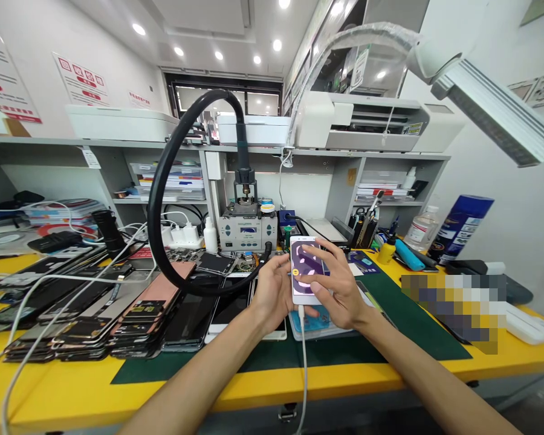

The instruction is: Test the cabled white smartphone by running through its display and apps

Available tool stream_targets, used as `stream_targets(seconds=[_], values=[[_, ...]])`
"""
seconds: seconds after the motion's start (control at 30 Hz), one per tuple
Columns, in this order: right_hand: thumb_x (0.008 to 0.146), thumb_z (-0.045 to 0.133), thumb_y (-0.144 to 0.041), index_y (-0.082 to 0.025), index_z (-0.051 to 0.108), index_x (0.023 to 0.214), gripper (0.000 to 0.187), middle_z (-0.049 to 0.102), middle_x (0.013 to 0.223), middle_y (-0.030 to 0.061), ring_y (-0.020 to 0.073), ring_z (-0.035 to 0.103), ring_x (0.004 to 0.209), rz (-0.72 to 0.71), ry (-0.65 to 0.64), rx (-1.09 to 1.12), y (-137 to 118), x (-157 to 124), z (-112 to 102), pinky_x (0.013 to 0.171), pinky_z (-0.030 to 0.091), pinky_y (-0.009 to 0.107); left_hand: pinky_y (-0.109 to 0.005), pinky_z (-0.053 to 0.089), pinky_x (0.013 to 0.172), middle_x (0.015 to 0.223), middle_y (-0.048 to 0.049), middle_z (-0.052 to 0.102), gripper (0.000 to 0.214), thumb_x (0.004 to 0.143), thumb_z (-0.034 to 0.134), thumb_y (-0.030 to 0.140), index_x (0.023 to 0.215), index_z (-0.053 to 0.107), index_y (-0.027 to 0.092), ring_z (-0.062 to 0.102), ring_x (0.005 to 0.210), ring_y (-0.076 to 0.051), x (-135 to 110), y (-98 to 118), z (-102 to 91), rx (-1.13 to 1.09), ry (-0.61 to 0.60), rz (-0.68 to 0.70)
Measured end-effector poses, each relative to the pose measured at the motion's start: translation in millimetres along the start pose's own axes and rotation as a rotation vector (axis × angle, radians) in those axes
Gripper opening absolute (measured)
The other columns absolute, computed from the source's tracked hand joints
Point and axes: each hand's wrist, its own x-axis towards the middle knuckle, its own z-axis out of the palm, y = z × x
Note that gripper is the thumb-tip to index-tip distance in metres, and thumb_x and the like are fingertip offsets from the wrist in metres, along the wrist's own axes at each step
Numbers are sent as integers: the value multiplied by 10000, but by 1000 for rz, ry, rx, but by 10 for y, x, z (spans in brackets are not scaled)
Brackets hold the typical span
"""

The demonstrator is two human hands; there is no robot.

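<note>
A white smartphone (307,284) with a lit purple-and-pink screen is held upright in front of me. My left hand (272,291) wraps it from the left and behind, with its fingers partly hidden by the phone. A white charging cable (304,356) is plugged into the phone's bottom edge and runs down past the bench edge. Across the screen from the right lies my right hand (338,284), its fingers apart over the glass and gripping nothing. Under the hands, a blue clear-topped case (320,329) rests on the green mat (417,332).
Stacks of phone screens (140,320) fill the left of the yellow bench (63,396). A hot-air station (248,231) with a looping black hose (156,199) stands behind. At the right are a blue spray can (461,228), a clear bottle (422,228) and a lamp (489,103) overhead.
</note>
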Motion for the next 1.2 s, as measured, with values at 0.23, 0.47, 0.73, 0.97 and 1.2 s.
stream_targets(seconds=[0.23,0.47,0.73,0.97,1.2], values=[[882,491,-206,-253,786,955,308,566,1382,52,357,376,1355,22,63,-2,60,2,-47,1040,381,607,-364,567,564,971,-133,681,510,924,403,505,1232,584,140,674,740,-245,-5,45,-8,-53,54,27],[899,482,-196,-231,795,864,316,631,1291,77,342,425,1311,47,137,5,137,3,-71,1032,394,586,-362,572,538,1023,-158,674,566,911,414,561,1238,575,128,673,784,-264,-16,86,-21,-42,128,76],[896,493,-193,-223,795,863,305,653,1260,87,334,455,1283,22,116,71,128,10,-87,1023,402,577,-340,558,483,1020,-168,676,575,916,402,553,1248,567,113,672,750,-258,-7,89,-34,-12,132,96],[909,480,-224,-249,787,906,309,642,1290,63,328,429,1311,7,23,129,82,0,-45,1032,397,583,-350,572,547,971,-148,683,535,932,395,507,1253,567,114,672,749,-246,-13,93,24,-10,160,119],[931,452,-313,-248,629,1292,407,420,1506,77,331,305,1410,82,-31,86,83,-15,-37,1118,296,573,-327,571,561,988,-140,678,539,945,376,517,1248,577,119,668,773,-237,-17,77,30,26,125,140]])
